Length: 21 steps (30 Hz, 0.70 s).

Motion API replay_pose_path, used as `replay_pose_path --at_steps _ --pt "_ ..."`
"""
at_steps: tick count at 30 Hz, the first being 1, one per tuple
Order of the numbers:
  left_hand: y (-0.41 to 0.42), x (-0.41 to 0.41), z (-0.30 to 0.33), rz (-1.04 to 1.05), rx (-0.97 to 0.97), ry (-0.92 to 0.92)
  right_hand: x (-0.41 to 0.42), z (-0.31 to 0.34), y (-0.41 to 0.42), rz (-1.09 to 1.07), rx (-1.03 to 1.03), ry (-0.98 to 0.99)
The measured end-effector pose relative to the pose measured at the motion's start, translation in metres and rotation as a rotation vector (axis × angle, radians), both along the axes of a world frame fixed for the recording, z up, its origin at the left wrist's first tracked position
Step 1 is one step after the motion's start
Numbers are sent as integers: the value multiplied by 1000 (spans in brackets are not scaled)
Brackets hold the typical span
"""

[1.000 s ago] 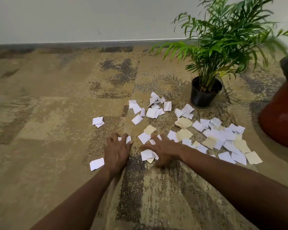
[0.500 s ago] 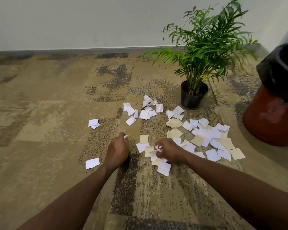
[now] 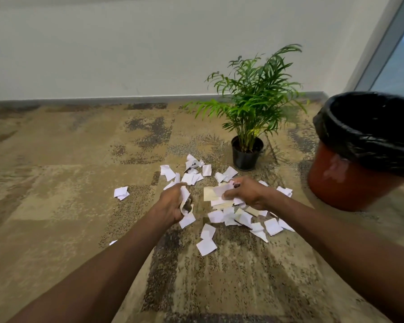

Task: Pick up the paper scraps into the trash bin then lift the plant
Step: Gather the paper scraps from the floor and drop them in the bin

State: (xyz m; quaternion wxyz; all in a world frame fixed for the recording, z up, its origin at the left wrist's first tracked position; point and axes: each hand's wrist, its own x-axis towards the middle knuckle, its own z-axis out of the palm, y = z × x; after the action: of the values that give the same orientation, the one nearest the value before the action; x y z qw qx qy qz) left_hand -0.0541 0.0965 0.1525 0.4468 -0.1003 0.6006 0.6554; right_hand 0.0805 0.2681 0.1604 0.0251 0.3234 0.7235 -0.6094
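Several white and tan paper scraps (image 3: pixel 205 247) lie scattered on the carpet in front of me. My left hand (image 3: pixel 170 203) is raised above the floor and grips a crumpled bunch of white scraps. My right hand (image 3: pixel 248 193) is also lifted and clutches a handful of white and tan scraps. A green palm plant in a black pot (image 3: pixel 247 155) stands behind the scraps. At the right stands the trash bin (image 3: pixel 341 183), red-brown with a black liner folded over its rim, its mouth open toward me.
A pale wall with a grey baseboard (image 3: pixel 103 100) runs along the back. A glass panel with a metal frame (image 3: pixel 387 47) rises at the far right. Patterned tan carpet (image 3: pixel 56 183) spreads to the left, with two stray scraps (image 3: pixel 121 193) on it.
Both hands have closed on scraps and lifted off the carpet. My view has risen and turned right, bringing the bin's open mouth into sight.
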Motion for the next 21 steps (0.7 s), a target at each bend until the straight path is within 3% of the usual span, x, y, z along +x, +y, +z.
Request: replay_pose_path --at_steps 9,17,21 --pt "63 43 69 -240 389 -151 51 75 39 -151 -106 247" --pt "127 101 125 -221 190 103 106 127 81 -417 -95 472" --pt "172 130 149 -266 217 25 136 143 109 -509 -133 584"
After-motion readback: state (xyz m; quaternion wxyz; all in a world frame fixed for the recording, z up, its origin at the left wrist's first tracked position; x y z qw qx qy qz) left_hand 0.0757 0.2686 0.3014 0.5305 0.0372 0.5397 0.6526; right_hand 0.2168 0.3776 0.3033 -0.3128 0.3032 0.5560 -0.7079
